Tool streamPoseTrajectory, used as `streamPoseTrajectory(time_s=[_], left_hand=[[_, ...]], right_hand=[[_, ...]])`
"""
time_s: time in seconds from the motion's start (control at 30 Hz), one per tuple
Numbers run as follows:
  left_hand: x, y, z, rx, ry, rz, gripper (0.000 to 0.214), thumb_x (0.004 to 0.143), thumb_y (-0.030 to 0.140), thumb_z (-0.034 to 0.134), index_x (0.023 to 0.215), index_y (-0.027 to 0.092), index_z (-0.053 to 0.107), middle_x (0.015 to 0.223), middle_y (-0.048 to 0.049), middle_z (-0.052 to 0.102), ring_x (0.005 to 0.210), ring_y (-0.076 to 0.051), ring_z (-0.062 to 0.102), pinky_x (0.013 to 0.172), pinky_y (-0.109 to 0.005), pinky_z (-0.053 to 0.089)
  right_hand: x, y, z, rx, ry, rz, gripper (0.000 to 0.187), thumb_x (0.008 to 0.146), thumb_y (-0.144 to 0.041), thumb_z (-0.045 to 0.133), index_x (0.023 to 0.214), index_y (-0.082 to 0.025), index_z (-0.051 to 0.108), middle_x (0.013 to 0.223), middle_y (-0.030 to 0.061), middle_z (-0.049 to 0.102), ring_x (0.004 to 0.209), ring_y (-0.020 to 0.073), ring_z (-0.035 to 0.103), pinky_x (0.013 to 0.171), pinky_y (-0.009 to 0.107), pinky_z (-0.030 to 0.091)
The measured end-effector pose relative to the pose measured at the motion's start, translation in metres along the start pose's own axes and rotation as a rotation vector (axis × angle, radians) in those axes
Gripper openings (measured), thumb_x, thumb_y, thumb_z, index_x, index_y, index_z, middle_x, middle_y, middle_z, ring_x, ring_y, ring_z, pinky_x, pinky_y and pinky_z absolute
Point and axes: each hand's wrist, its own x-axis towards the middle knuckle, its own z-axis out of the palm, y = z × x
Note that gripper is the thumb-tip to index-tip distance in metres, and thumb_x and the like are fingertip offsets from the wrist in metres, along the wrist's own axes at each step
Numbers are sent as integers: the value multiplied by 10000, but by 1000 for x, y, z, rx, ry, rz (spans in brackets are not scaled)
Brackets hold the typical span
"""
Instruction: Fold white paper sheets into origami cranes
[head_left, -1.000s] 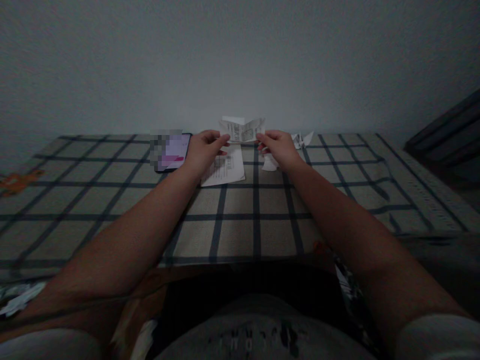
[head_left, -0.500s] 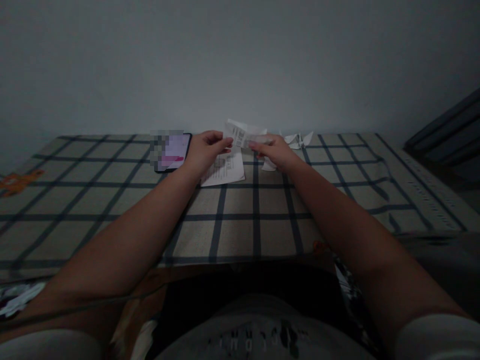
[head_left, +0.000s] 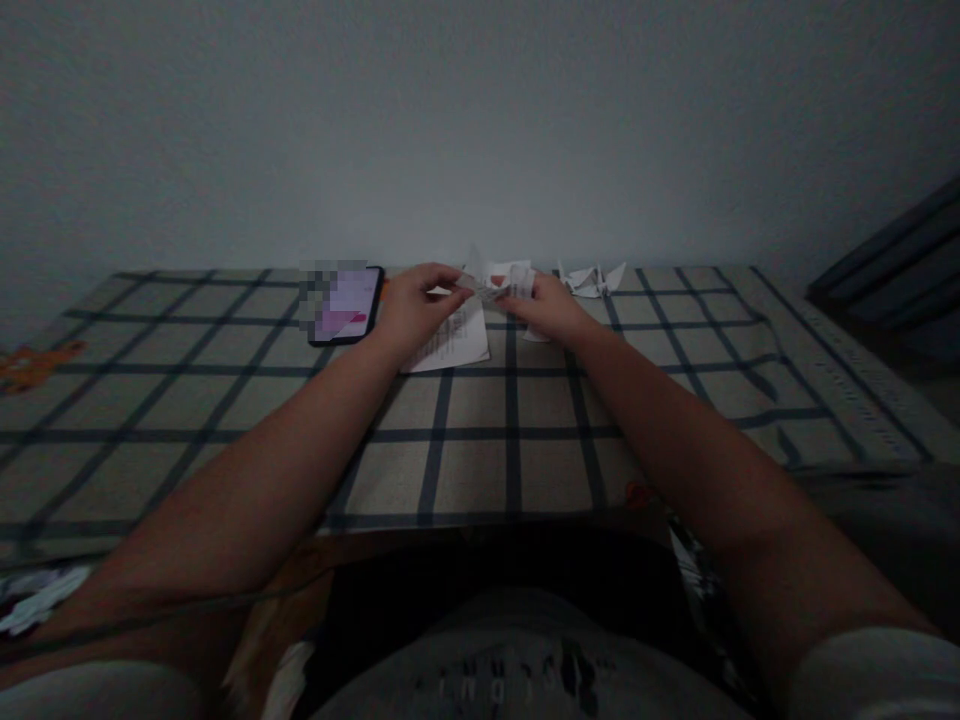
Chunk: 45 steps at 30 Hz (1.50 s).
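Note:
Between my two hands is a thin printed sheet of paper (head_left: 489, 291), creased and partly folded, held just above the table. My left hand (head_left: 417, 300) pinches its left side between thumb and fingers. On the other side, my right hand (head_left: 547, 306) grips it with closed fingers, some of them hidden behind the paper. Under and beside my left hand a flat printed sheet (head_left: 459, 343) lies on the cloth. Folded paper cranes (head_left: 595, 281) sit just beyond my right hand.
A phone (head_left: 349, 305) with a lit screen lies left of my left hand. A checked tablecloth (head_left: 472, 470) covers the table, which meets a plain wall (head_left: 480, 130) at the back. An orange shape (head_left: 37, 366) shows at the far left, and a dark slatted object (head_left: 892, 280) stands at right.
The paper in my hands has turned from a spread sheet with its print showing to a narrower, bunched fold. My hands have barely shifted.

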Motion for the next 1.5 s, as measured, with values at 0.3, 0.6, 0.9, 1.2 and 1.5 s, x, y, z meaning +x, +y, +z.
streamPoseTrajectory(time_s=[0.3,0.6,0.9,1.2,1.5], left_hand=[[6,-6,-1,-94,113,-91,153,764,234,799,867,181,698,824,-10,697,749,-143,647,672,-262,570],[2,-4,-1,-8,58,-97,220,763,305,797,939,187,739,929,-41,744,887,-181,676,821,-309,586],[1,-1,3,-148,-3,-104,625,714,228,819,1316,261,655,1030,-40,713,914,-178,699,900,-331,586],[3,-1,7,-368,42,-223,515,763,354,849,1235,244,674,1003,-30,698,959,-198,724,921,-397,632],[-2,11,9,-573,-46,-408,337,708,357,936,755,172,658,813,-9,719,801,-130,739,998,-385,631]], right_hand=[[6,20,2,38,116,-15,553,899,-233,680,1448,-219,612,1150,76,748,960,223,733,882,402,632],[4,18,2,1,90,-69,449,864,-222,693,1313,-234,669,1041,49,719,919,228,680,860,389,594],[-7,-16,-1,-131,51,-124,391,881,-223,670,1267,-204,727,1062,62,745,883,217,638,893,375,529],[-4,-9,3,-21,57,-106,220,871,-390,731,935,-179,723,863,39,708,815,196,618,793,332,481],[-1,1,4,78,133,-21,303,841,-503,774,889,-209,722,801,16,666,778,186,581,725,311,459]])
